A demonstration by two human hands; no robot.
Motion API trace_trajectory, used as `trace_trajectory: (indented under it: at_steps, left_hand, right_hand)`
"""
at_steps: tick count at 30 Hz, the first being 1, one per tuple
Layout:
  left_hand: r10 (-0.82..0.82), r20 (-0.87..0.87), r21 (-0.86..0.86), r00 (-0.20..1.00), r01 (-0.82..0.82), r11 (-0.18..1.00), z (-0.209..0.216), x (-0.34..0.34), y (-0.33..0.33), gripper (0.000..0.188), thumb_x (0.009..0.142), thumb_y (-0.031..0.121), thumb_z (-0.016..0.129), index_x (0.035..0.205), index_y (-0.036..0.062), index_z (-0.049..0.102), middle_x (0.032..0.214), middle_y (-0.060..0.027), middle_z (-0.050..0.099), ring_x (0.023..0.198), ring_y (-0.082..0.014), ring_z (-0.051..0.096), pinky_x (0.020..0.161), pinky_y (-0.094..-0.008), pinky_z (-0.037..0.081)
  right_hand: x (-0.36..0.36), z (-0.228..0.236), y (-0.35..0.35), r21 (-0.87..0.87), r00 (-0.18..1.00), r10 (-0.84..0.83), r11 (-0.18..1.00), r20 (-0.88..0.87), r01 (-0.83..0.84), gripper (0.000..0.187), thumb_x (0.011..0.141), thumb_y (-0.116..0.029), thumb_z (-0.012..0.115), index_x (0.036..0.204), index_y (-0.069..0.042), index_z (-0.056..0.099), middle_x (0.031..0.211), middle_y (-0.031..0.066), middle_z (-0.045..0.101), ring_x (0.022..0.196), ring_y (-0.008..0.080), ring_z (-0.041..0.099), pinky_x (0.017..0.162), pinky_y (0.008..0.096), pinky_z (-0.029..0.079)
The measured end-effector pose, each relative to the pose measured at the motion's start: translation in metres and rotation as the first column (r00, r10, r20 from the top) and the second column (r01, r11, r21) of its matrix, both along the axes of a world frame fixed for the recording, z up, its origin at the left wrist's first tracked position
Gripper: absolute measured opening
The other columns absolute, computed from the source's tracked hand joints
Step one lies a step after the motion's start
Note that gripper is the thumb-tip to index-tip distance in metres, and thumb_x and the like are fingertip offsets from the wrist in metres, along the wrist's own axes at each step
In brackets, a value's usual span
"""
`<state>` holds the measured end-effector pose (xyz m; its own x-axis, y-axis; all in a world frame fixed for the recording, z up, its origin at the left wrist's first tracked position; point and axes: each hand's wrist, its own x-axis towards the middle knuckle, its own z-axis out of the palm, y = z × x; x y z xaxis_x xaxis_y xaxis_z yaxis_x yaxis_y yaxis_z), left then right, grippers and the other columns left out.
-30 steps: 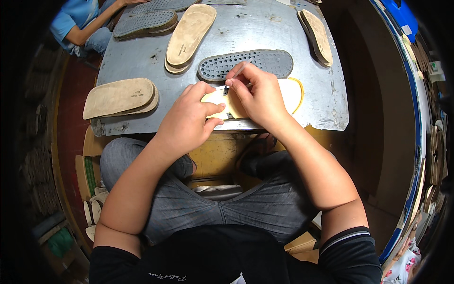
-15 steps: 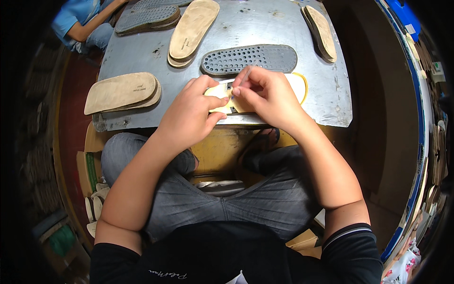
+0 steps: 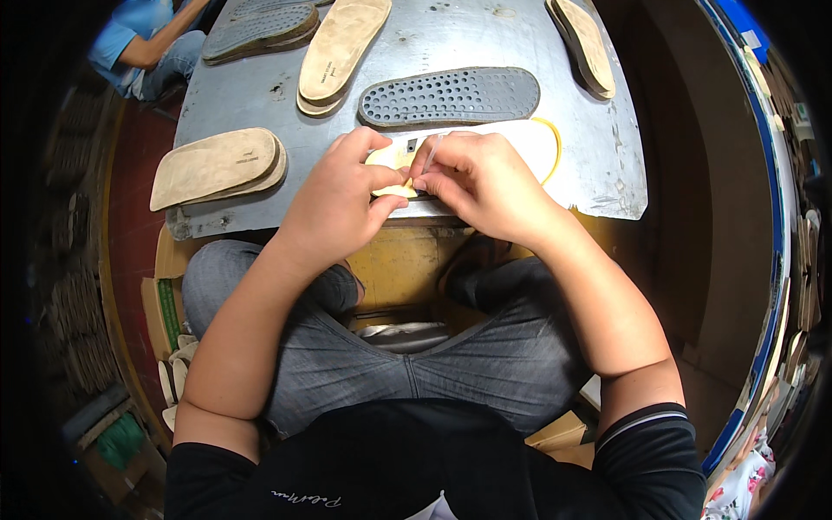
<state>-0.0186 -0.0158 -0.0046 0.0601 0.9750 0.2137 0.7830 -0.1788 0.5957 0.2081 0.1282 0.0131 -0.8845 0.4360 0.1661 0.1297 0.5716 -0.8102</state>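
A pale cream, sole-shaped piece (image 3: pixel 529 143) with a yellow rim at its right end lies at the table's near edge. Small dark cutouts show in it between my hands. My left hand (image 3: pixel 338 186) holds its left end, index finger by the far edge and thumb by the near edge. In my right hand (image 3: pixel 490 178) a thin translucent pen-like stick (image 3: pixel 433 152) is pinched between thumb and fingers. Its tip, partly hidden by the fingertips, is down at the piece close to the left fingers. Just beyond lies a grey sole (image 3: pixel 451 95) with rows of holes.
Stacked beige footbeds stand on the metal table (image 3: pixel 234 95): one pair at left (image 3: pixel 217 169), one at the back (image 3: pixel 342 56), one at far right (image 3: pixel 585 48). More grey soles (image 3: pixel 260 30) lie far left, near another person's arm (image 3: pixel 156 52). A blue-edged shelf (image 3: pixel 767 260) stands at right.
The view has shifted a little, so the table sits higher. My right hand has moved the stick toward the near side of the pale piece; my left hand keeps its hold.
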Motion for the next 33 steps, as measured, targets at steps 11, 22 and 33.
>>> trace_trajectory:
  at_steps: [11,22,33]
  left_hand:
    - [-0.005,-0.026,-0.007,1.0,0.005,1.0,0.003,0.0,0.0,0.031,0.095,0.016,0.098,0.125,0.0058,0.092,0.143,-0.0169,0.073,0.124,-0.0363,0.072,0.108,-0.047,0.06]
    - [-0.009,-0.012,-0.009,1.0,0.009,1.0,0.0,0.0,0.001,0.033,0.095,0.017,0.099,0.126,0.0064,0.093,0.143,-0.0164,0.074,0.121,-0.0348,0.072,0.107,-0.0468,0.06]
    - [-0.009,-0.034,0.002,0.999,0.009,1.0,0.002,0.0,0.002,0.035,0.093,0.015,0.1,0.126,0.0059,0.092,0.141,-0.0144,0.074,0.115,-0.0327,0.073,0.103,-0.0451,0.061]
  right_hand:
    - [-0.001,-0.003,0.004,0.002,0.998,0.019,1.0,-0.062,-0.019,0.007,0.101,-0.002,0.082,0.106,-0.004,0.077,0.086,0.0149,0.08,0.08,0.0342,0.081,0.078,0.0434,0.063]
    - [-0.002,-0.005,0.001,-0.09,1.0,-0.016,0.996,-0.015,0.014,0.005,0.106,-0.001,0.081,0.107,-0.002,0.077,0.086,0.0119,0.079,0.079,0.0249,0.076,0.078,0.0395,0.062]
    - [-0.005,-0.012,0.005,0.062,0.996,0.027,0.998,-0.087,-0.021,0.005,0.109,0.002,0.08,0.111,-0.001,0.076,0.085,0.0069,0.074,0.081,0.0107,0.069,0.076,0.0327,0.059]
